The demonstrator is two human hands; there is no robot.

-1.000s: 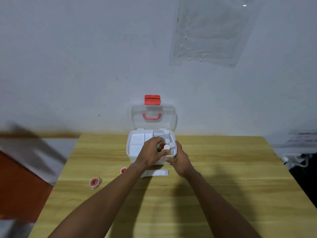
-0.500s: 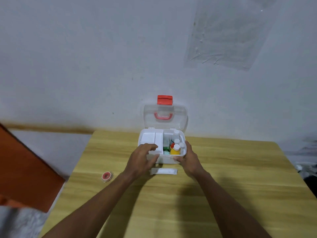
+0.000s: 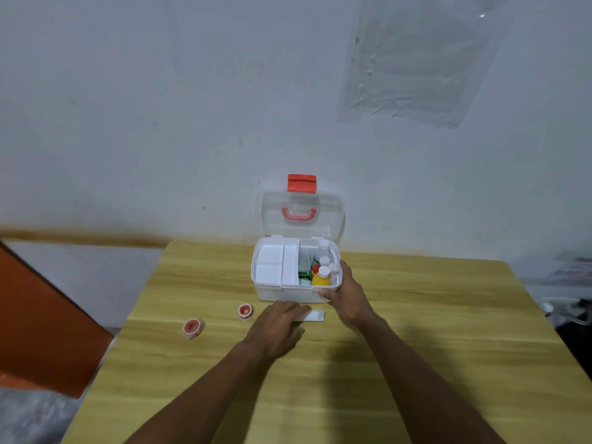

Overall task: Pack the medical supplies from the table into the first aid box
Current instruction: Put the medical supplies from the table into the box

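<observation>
The white first aid box (image 3: 290, 293) stands open at the table's far edge, its clear lid (image 3: 302, 216) with red handle and latch upright against the wall. A white tray fills its left half. Its right half holds a yellow bottle (image 3: 321, 278), small white bottles (image 3: 324, 251) and a green packet (image 3: 304, 274). My right hand (image 3: 347, 291) grips the box's front right corner. My left hand (image 3: 278, 325) lies flat on the table over the left end of a flat white packet (image 3: 314, 316). Two red-and-white tape rolls (image 3: 245, 311) (image 3: 193, 327) sit to the left.
The wooden table (image 3: 416, 347) ends close behind the box against a pale wall. An orange-red panel (image 3: 41, 331) stands off the table's left edge. A plastic sheet (image 3: 416, 59) is taped to the wall. Cables (image 3: 570, 312) lie off the right edge.
My left hand has come out of the box and dropped onto the white packet in front of it. My right hand has stayed at the box's right corner. The view has shifted.
</observation>
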